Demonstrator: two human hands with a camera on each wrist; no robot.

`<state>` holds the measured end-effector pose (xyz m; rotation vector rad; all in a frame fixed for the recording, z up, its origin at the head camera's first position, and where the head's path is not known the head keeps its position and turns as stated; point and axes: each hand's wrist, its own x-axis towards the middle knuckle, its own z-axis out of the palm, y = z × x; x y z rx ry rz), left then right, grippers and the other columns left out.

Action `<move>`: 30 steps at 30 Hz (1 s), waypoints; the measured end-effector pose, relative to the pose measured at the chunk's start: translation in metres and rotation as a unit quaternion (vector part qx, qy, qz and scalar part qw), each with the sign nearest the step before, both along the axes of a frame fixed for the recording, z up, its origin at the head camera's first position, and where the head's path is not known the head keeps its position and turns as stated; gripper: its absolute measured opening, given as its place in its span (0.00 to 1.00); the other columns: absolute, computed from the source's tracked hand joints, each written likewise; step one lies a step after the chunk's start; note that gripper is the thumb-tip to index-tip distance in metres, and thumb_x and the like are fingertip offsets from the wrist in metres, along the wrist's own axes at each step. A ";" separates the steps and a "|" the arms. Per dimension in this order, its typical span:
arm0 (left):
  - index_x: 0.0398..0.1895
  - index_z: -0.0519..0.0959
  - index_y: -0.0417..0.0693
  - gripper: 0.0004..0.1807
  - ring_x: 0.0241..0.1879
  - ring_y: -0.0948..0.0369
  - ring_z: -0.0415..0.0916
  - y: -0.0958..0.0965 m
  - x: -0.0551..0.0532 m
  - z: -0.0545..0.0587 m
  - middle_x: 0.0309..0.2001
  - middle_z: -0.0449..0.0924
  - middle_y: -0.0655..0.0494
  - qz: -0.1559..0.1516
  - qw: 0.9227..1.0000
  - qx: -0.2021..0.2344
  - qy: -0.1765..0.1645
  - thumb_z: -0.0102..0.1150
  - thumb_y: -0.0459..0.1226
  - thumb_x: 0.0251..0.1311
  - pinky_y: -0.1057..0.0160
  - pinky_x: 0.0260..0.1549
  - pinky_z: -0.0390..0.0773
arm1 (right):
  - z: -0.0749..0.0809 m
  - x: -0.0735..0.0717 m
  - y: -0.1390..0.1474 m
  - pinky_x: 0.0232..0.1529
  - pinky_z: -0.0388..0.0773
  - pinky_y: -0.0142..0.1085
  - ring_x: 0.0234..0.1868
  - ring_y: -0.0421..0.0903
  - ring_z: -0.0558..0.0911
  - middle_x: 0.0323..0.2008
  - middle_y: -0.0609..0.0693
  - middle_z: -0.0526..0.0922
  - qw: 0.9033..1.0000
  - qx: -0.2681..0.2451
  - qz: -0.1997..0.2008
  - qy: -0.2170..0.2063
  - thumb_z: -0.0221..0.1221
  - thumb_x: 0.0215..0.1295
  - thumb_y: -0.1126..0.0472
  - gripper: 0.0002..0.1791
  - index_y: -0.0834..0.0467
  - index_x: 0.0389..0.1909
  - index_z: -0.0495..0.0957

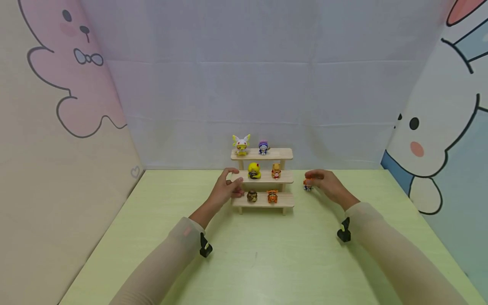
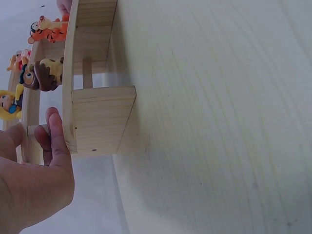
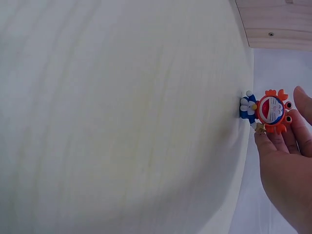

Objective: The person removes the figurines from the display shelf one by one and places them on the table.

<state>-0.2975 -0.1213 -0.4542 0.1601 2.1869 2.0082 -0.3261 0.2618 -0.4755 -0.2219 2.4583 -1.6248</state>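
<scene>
Because the crab-hatted figurine (image 3: 270, 110) is small and has thin claws and eye stalks, it looks best handled by its round head, with light pressure and its feet level with the bench (image 1: 263, 258). In the right wrist view it lies at the right of the frame, feet pointing left, just in front of the curved fingers (image 3: 265, 144) of the right hand (image 3: 287, 178); the thumb, at the frame's right edge, stands apart from them. Whether they are clamped on the figurine, I cannot tell. In the head view it is right of centre, apart from the wooden stand (image 1: 263, 180). The left hand (image 1: 225, 186) has bent fingers at the stand's left end, thumb and forefinger parted; whether they grip the wood is unclear. A gentle touch there should spare the owl figurine (image 1: 252, 196) and tiger figurine (image 1: 272, 196) on the lowest tier a jolt.
</scene>
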 end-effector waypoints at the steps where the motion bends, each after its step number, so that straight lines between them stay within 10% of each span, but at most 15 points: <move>1: 0.67 0.66 0.48 0.21 0.31 0.56 0.85 0.000 0.000 0.000 0.45 0.78 0.22 0.000 1.000 0.001 0.000 0.57 0.39 0.77 0.59 0.36 0.89 | 0.001 0.000 0.000 0.69 0.72 0.54 0.61 0.59 0.81 0.66 0.69 0.74 1.000 -0.001 0.002 0.002 0.60 0.76 0.61 0.25 0.71 0.67 0.70; 30: 0.66 0.66 0.48 0.20 0.31 0.54 0.86 0.001 -0.001 -0.001 0.36 0.82 0.35 0.004 1.000 0.002 0.001 0.58 0.39 0.76 0.56 0.38 0.89 | 0.051 -0.006 -0.003 0.75 0.62 0.58 0.73 0.62 0.68 0.73 0.63 0.69 1.000 0.000 0.024 0.012 0.58 0.79 0.55 0.30 0.65 0.74 0.65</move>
